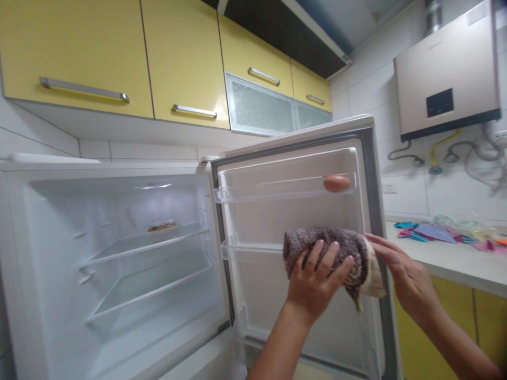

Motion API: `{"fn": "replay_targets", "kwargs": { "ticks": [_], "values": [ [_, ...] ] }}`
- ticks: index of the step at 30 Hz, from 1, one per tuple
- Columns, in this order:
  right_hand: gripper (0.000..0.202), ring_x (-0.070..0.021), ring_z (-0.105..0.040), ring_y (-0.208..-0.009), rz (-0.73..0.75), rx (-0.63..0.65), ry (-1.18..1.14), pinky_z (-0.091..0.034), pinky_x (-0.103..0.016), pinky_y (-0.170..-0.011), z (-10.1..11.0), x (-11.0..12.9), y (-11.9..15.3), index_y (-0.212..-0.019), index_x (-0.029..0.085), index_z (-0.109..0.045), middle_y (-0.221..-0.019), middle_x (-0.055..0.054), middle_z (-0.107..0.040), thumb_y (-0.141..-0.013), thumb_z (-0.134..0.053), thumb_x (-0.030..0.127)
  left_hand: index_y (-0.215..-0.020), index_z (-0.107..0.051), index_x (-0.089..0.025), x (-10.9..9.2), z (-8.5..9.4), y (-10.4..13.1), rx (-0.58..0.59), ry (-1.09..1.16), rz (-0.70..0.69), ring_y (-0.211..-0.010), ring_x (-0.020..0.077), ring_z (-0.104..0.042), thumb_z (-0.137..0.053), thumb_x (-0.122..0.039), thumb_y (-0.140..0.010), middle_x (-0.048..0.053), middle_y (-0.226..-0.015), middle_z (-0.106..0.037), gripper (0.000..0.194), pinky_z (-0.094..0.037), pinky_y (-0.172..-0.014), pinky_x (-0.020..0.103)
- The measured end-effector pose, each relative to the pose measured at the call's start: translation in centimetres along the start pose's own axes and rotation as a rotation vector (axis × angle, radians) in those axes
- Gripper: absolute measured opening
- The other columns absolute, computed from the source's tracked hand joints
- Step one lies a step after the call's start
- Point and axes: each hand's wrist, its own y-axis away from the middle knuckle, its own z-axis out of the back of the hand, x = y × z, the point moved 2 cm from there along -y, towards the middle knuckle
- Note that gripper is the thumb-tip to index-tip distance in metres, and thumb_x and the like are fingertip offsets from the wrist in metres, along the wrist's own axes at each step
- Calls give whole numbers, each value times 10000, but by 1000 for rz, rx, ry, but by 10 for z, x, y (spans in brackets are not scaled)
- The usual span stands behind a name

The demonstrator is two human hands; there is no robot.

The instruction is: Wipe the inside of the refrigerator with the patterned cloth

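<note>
Fridge white fills most of what lies before me: the open white refrigerator (119,253) stands wide, its door (301,211) swung out straight ahead of my hands. My left hand (317,277) presses a brown-grey terry cloth (336,253) flat against the inner face of that door, fingers (332,258) spread over the fabric at the level of the middle door rack. My right hand (400,269) is just beside it, fingers stretched out loosely, their tips touching the cloth's pale hanging edge near the door's grey seal. Above my hands, the clear plastic top door rack (277,190) carries a single brown egg (337,183) at its right end. Off to the left of my hands, inside the cabinet, two clear glass shelves (158,258) sit one above the other, and a small brownish item (161,226) that I cannot make out rests on the upper one. Over everything run glossy yellow wall cupboards (119,53) with long metal handles, then two frosted glass doors (261,108). To the right of my right hand, a pale table (455,261) holds a heap of colourful plastic bags (447,231), and a beige wall-mounted water heater (447,74) hangs on white tiles with hoses below it.
</note>
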Motion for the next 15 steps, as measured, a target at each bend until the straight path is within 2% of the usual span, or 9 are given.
{"fn": "replay_targets", "kwargs": {
  "ticks": [2, 4, 7, 9, 12, 15],
  "values": [
    [436, -255, -567, -1322, 20, 2, 11, -453, -485, -1126, -2, 2, -1, -1192, 329, -710, -1271, -7, -714, -1019, -336, 472, -1425, -530, -330, 20, 4, 21, 34, 16, 105, -1496, 244, -347, -627, -442, -895, 17, -1534, -527, 551, -284, -1214, 426],
    [437, -249, -556, -1337, 20, -13, 9, -443, -483, -1137, -4, 5, -1, -1191, 343, -707, -1252, 3, -724, -1021, -325, 472, -1487, -455, -252, 42, 7, 43, 60, 31, 269, -1514, 280, -309, -598, -443, -908, 99, -1533, -519, 626, -255, -1235, 469],
    [418, -248, -561, -1333, -15, -61, -6, -429, -480, -1150, -9, 10, 1, -1174, 340, -714, -1254, 3, -723, -1018, -348, 471, -1555, -308, -196, 72, 10, 64, -54, 14, 650, -1524, 354, -268, -689, -384, -848, 180, -1574, -433, 825, -264, -1233, 566],
    [409, -250, -559, -1336, -34, -93, -22, -404, -485, -1169, -11, 14, 2, -1162, 331, -717, -1254, 1, -723, -1016, -362, 473, -1559, -288, -186, 88, 10, 66, -171, -4, 873, -1521, 385, -260, -699, -346, -840, 207, -1586, -397, 843, -269, -1224, 617],
    [399, -243, -550, -1346, -52, -118, -40, -376, -477, -1189, -13, 18, 5, -1153, 326, -717, -1249, 4, -726, -1018, -367, 465, -1501, -387, -137, 109, 11, 57, -294, 10, 1051, -1520, 386, -258, -623, -337, -886, 234, -1582, -388, 688, -232, -1243, 608],
    [392, -243, -546, -1351, -60, -120, -50, -376, -468, -1192, -15, 21, 8, -1147, 325, -718, -1246, 7, -727, -1015, -377, 464, -1407, -448, -130, 129, 15, 50, -466, 131, 1264, -1519, 373, -265, -633, -413, -856, 243, -1564, -399, 646, -209, -1251, 584]
  ]
}}
